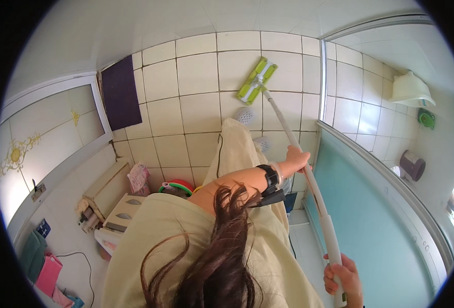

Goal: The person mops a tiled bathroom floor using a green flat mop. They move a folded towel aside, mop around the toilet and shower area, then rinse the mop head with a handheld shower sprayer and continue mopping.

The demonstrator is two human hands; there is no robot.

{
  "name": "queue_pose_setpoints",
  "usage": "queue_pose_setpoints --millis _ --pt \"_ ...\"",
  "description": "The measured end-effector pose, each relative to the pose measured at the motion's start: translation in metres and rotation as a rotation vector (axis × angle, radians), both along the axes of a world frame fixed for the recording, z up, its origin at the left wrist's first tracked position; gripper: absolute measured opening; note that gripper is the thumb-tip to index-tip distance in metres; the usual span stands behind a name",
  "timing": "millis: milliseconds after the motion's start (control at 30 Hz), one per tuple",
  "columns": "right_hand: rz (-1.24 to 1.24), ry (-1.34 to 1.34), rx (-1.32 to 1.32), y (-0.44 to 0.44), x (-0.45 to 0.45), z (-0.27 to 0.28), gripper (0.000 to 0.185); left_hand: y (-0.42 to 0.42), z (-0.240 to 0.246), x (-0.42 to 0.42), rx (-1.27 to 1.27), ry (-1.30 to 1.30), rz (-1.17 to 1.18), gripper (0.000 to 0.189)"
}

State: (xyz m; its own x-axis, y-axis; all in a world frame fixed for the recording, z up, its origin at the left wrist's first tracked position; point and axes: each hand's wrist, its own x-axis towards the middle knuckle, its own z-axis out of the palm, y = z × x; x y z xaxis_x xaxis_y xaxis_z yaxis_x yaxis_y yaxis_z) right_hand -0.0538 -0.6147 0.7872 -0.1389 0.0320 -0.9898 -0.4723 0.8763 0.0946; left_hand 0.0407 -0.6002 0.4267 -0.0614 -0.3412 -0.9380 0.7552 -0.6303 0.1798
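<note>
A flat mop with a green and white head point(257, 80) rests on the tiled floor ahead of my feet. Its pale pole point(282, 117) slants down to the right side of my body. Reaching across my front, my left hand point(298, 158) grips the pole partway along. A black band point(268, 180) and a pale bracelet circle that wrist. My right hand point(342, 273) is wrapped around the thick white handle point(330, 231) near its end. Grey perforated shoes point(245, 115) show below my beige trousers, close behind the mop head. Long hair hangs over part of my clothing.
A sliding glass shower partition point(350, 192) stands close on the right. To the left are an open door point(53, 134), a dark mat point(122, 94) and a small drawer unit point(124, 208). Basins point(178, 185) sit beside a pink package point(138, 177).
</note>
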Motion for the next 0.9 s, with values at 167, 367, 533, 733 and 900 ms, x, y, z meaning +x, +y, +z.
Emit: queue_pose_setpoints --millis 167,367,533,733,900 --pt "-0.129 0.044 -0.108 0.018 -0.005 -0.007 0.030 -0.037 -0.013 -0.032 -0.081 0.084 -0.097 0.047" --pt "-0.078 0.047 -0.165 0.010 0.000 -0.020 0.032 -0.071 -0.030 -0.034 -0.247 0.269 -0.095 0.032" --pt "0.142 0.051 -0.037 0.010 0.017 0.020 0.032 -0.037 0.018 -0.008 -0.156 0.212 0.017 0.018" --pt "0.287 -0.139 0.076 -0.001 0.012 0.023 0.032 0.019 0.030 0.052 -0.148 0.250 0.151 0.015" --pt "0.458 -0.363 0.090 -0.022 0.024 -0.040 0.029 0.061 -0.017 0.107 -0.006 0.163 0.283 0.015"
